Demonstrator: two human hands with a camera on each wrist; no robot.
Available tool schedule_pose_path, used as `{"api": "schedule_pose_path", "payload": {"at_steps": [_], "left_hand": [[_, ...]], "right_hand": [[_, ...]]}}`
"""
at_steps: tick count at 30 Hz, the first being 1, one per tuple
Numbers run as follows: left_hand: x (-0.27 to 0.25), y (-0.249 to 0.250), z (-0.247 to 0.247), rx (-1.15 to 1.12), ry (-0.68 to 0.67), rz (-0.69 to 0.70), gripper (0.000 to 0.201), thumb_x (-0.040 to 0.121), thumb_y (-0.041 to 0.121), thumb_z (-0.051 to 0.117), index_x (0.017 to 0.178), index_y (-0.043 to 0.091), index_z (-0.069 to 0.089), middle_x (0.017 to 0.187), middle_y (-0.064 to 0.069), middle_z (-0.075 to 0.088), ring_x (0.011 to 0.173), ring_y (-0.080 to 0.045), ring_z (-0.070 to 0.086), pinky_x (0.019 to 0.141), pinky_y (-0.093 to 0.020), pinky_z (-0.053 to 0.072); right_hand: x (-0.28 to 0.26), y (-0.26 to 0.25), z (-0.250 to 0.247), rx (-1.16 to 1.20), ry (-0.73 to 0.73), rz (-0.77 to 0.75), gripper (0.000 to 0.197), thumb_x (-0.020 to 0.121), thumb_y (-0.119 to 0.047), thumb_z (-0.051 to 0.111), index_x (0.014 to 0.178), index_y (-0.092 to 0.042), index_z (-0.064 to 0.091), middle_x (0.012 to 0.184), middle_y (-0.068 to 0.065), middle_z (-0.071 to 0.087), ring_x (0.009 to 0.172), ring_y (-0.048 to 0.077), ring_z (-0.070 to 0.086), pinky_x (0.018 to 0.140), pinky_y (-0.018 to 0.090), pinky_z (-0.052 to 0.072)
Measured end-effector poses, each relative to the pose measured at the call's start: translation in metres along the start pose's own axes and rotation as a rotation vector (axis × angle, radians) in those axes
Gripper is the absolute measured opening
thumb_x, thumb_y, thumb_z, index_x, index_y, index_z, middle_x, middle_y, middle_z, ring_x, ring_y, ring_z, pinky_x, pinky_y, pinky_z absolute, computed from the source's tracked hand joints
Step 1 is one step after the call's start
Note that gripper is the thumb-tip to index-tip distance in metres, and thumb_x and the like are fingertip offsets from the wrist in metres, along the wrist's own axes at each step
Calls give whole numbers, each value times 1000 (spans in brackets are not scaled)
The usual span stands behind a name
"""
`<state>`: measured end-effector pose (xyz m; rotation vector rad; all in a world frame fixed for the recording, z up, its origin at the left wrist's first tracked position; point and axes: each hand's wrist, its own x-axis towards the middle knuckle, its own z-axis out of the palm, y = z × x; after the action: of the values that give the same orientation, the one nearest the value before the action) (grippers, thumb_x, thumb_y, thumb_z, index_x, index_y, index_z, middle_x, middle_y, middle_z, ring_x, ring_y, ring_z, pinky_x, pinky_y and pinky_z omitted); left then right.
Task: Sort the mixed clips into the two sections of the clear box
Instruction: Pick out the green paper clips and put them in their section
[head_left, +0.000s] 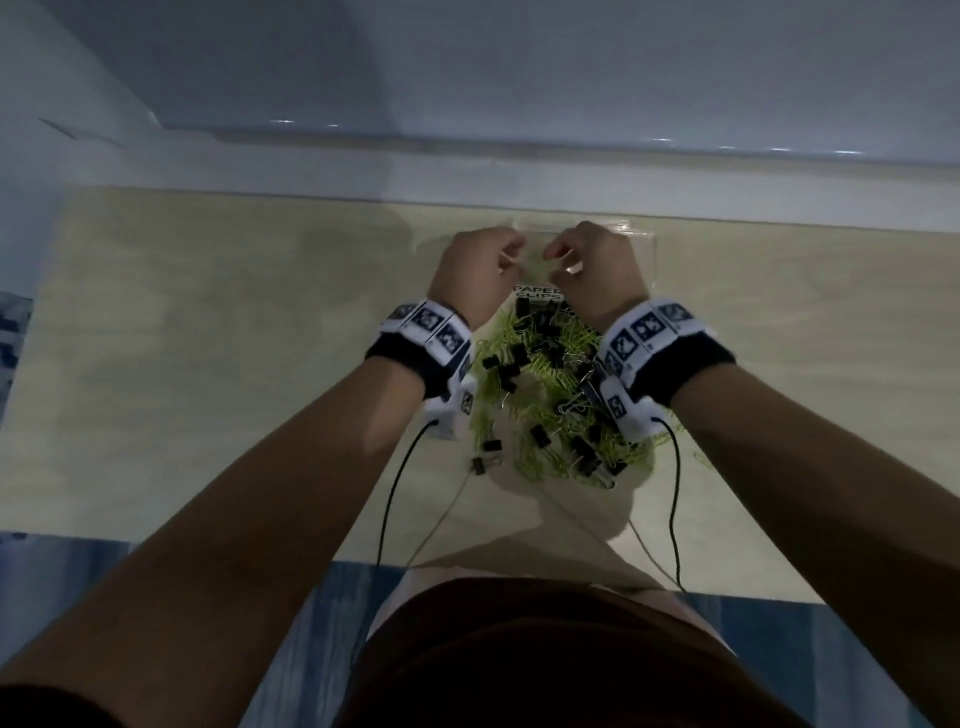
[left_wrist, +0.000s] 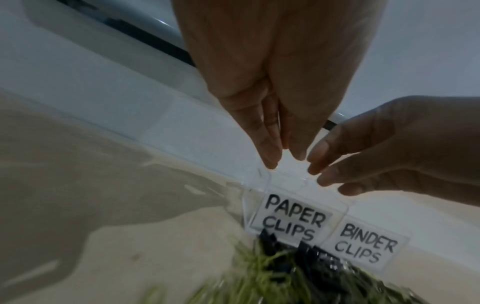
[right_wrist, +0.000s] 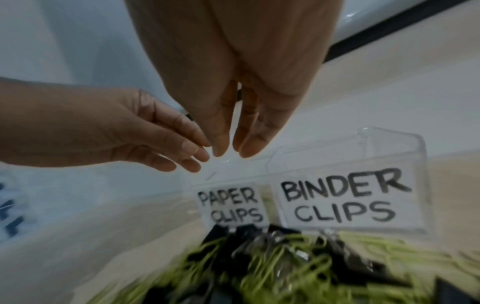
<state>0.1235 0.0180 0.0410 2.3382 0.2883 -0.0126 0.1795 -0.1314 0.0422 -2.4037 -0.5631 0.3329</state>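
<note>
The clear box (right_wrist: 389, 144) stands at the far edge of the worktop (head_left: 208, 364), labelled PAPER CLIPS and BINDER CLIPS. Both grips hover over its paper-clip section: left hand (head_left: 475, 270) and right hand (head_left: 597, 270), fingers loosely extended, holding nothing visible. The mixed clips (head_left: 550, 395) lie heaped just before the box, between the wrists.

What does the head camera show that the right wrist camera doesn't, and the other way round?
Only the head view shows the whole pile of clips spread on the table, both wristbands and the forearms. Only the right wrist view shows the BINDER CLIPS label readable, beside the PAPER CLIPS label. Both show the left hand and right hand meeting, fingers relaxed, above the clear box, with yellow-green paper clips and black binder clips in front of it.
</note>
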Motion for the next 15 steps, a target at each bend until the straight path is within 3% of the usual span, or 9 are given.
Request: {"api": "schedule_pose_path", "payload": {"at_steps": [2, 7, 11, 15], "left_hand": [[-25, -19, -4, 40, 24, 31, 21, 84, 14, 65, 104, 11, 68, 97, -6, 70, 84, -17, 65, 82, -31, 53], [-87, -55, 17, 119, -165, 14, 14, 82, 14, 65, 93, 5, 68, 92, -7, 61, 85, -20, 56, 77, -30, 43], [-117, -64, 40, 156, -239, 153, 30, 78, 15, 62, 106, 6, 67, 106, -13, 60, 95, -29, 52, 83, -34, 47], [-132, -77, 37, 133, -157, 156, 25, 81, 10, 62, 105, 6, 67, 106, -11, 63, 94, -29, 55, 83, -34, 49]], "right_hand": [[-20, 0, 7, -15, -48, -114, 19, 80, 3, 61, 88, -14, 67, 94, 1, 65, 83, 16, 62, 79, 28, 55], [-61, -2, 41, -174, -374, -335, 22, 82, 0, 60, 100, -9, 68, 107, 7, 64, 103, 26, 56, 93, 38, 48], [-77, 8, 54, -266, -367, -374, 19, 82, -1, 61, 99, -3, 69, 111, 11, 61, 104, 32, 52, 82, 45, 52], [-93, 27, 47, -336, -362, -313, 20, 79, 3, 62, 98, -3, 69, 101, 9, 62, 98, 29, 52, 77, 43, 54]]}}
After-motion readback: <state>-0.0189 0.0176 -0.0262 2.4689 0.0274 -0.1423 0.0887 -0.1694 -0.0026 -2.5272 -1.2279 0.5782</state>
